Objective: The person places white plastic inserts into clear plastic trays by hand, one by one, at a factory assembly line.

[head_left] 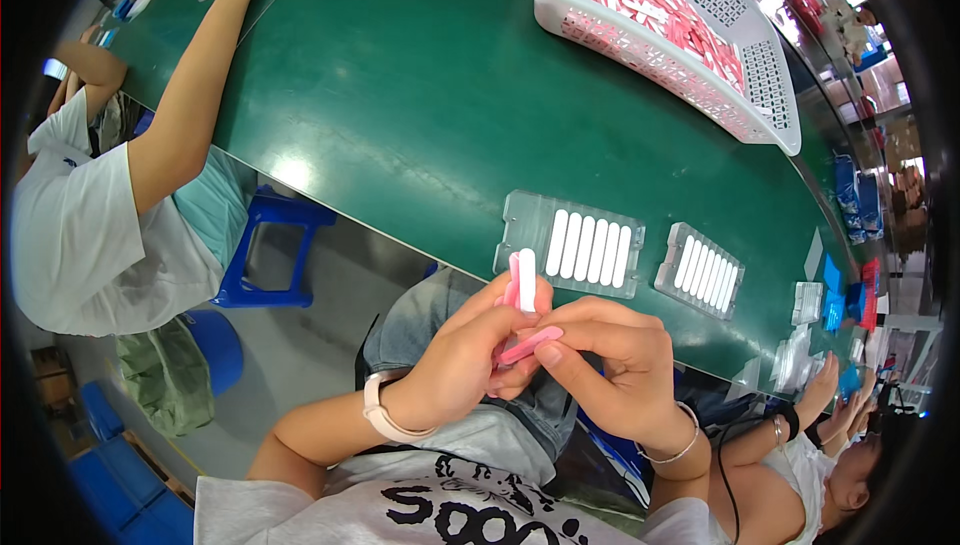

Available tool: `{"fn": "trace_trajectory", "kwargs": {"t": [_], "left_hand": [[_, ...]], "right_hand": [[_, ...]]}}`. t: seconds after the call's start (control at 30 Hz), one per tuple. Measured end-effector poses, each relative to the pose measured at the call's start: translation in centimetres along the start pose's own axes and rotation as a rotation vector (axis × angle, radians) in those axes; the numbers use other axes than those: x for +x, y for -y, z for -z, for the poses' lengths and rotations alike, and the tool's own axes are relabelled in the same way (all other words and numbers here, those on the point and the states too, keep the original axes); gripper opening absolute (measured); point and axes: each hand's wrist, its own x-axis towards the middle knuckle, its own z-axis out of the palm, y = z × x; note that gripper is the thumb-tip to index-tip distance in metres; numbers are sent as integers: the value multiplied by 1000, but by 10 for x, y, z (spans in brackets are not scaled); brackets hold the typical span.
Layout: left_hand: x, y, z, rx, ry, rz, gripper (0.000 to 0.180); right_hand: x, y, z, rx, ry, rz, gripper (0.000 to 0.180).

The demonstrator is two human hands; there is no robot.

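Observation:
Close in front of my body, my left hand is closed round several small flat strips with rounded ends, pink on one face and white on the other. One white-faced strip stands up out of its fingers beside a pink one. Between its thumb and fingers, my right hand pinches the end of a pink strip, whose other end meets the left hand. Just beyond the hands lies a clear plastic tray with a row of white strips in it. To its right is a second clear tray, likewise filled.
On the green table, a white perforated basket heaped with pink and white strips stands at the far right. A co-worker's arm reaches over the table at left, near a blue stool. Another co-worker's hands work at right.

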Motion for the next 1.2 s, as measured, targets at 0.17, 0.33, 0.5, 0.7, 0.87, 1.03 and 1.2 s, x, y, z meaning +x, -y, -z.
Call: {"fn": "trace_trajectory", "kwargs": {"t": [0.17,0.33,0.5,0.7,0.87,1.03,1.2], "left_hand": [[-2,11,-11,411,-186,-276,17],[-2,22,-12,528,-191,-411,24],[-4,25,-9,535,-143,-405,21],[-4,28,-12,726,-217,-493,20],[-5,23,-6,797,-250,-516,21],[-7,-5,6,586,-311,-446,25],[-11,-16,8,746,-399,-387,30]], "right_hand": [[-9,-3,-3,92,-75,-76,11],[-18,-8,-8,-44,-184,-11,17],[-29,-17,-8,205,-275,-90,27],[-31,-13,-1,208,-184,-71,28],[-16,-10,-5,-366,-353,280,23],[17,-26,-4,-882,-455,536,24],[14,-44,-13,-1110,-297,413,27]]}}
